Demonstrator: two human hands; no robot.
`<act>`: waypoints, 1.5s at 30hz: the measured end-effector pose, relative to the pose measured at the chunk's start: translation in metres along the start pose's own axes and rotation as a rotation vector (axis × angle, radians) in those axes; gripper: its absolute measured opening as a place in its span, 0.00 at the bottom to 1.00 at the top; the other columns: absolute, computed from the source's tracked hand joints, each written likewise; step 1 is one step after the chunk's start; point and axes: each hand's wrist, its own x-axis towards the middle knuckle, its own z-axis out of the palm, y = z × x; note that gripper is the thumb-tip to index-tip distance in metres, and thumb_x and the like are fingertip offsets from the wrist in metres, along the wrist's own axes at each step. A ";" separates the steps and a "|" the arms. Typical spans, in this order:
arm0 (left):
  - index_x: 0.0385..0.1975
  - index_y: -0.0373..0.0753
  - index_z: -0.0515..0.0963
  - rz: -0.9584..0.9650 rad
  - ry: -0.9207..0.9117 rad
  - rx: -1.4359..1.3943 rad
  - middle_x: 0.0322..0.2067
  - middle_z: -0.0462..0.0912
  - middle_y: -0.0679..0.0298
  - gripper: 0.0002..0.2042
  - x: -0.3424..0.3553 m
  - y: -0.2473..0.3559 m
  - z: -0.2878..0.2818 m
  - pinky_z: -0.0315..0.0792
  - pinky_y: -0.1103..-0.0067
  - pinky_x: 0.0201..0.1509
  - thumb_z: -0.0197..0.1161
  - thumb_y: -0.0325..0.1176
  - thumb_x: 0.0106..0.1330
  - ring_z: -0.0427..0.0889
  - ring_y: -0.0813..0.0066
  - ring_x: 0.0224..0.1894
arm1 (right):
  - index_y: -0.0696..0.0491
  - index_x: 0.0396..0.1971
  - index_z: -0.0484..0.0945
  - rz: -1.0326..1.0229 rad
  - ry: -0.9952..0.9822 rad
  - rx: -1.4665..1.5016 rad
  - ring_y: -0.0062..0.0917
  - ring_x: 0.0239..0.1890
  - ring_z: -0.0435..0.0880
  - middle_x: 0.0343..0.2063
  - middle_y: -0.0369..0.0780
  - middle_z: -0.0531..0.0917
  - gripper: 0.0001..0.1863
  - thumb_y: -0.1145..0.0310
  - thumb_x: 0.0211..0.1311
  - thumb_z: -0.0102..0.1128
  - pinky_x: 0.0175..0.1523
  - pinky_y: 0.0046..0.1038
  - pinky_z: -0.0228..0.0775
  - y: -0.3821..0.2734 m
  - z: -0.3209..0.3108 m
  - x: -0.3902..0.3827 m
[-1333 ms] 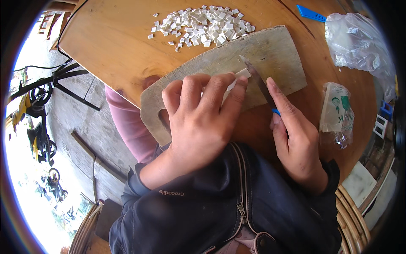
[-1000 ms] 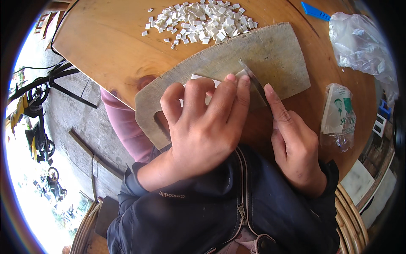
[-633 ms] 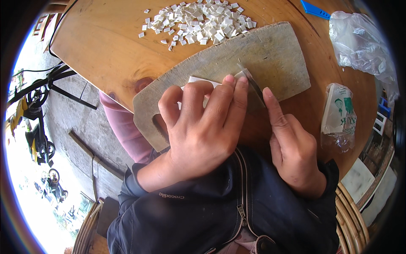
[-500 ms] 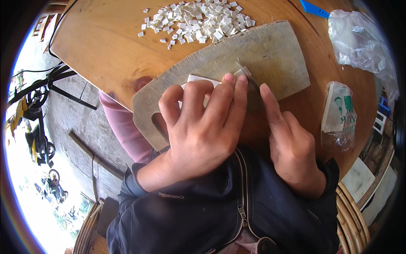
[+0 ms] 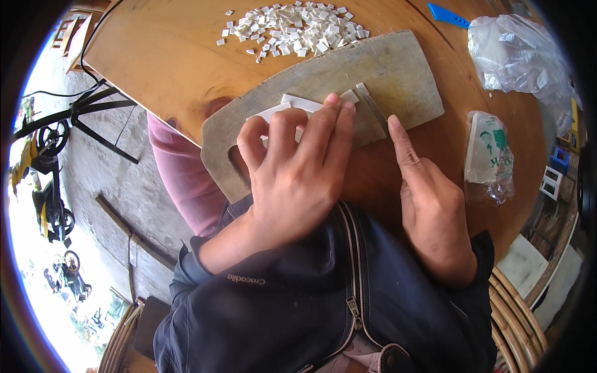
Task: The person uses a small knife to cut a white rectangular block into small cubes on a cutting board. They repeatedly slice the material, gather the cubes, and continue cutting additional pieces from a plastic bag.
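- Your left hand [image 5: 295,165], half-curled, holds white strips [image 5: 302,102] against the worn wooden board [image 5: 404,68].
- Your right hand [image 5: 430,202] grips a metal knife [image 5: 373,110], forefinger extended.

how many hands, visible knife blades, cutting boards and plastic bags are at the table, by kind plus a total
Hands: 2 (left hand, right hand)
Visible knife blades: 1 (knife blade)
Cutting boards: 1 (grey-brown board)
Plastic bags: 2 (large crumpled bag, smaller packet)
Total: 6
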 end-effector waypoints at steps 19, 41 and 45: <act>0.49 0.38 0.85 0.031 0.052 -0.027 0.52 0.83 0.67 0.21 -0.003 -0.001 0.007 0.63 0.64 0.52 0.62 0.34 0.54 0.76 0.73 0.42 | 0.49 0.75 0.64 -0.018 0.011 -0.026 0.36 0.22 0.78 0.23 0.43 0.71 0.43 0.85 0.55 0.56 0.31 0.37 0.76 -0.004 0.012 0.003; 0.49 0.49 0.86 -0.053 0.006 0.017 0.48 0.85 0.78 0.23 -0.004 0.002 -0.004 0.59 0.69 0.57 0.77 0.36 0.50 0.77 0.75 0.46 | 0.49 0.75 0.64 -0.052 -0.014 0.051 0.35 0.22 0.76 0.23 0.42 0.70 0.44 0.85 0.55 0.59 0.31 0.37 0.75 -0.004 0.006 0.004; 0.49 0.48 0.86 -0.057 0.005 0.013 0.48 0.85 0.78 0.22 -0.005 0.002 -0.004 0.60 0.70 0.56 0.77 0.36 0.50 0.77 0.74 0.46 | 0.49 0.75 0.65 -0.062 0.005 0.029 0.35 0.21 0.76 0.23 0.42 0.70 0.43 0.85 0.56 0.58 0.30 0.37 0.75 -0.004 0.010 0.004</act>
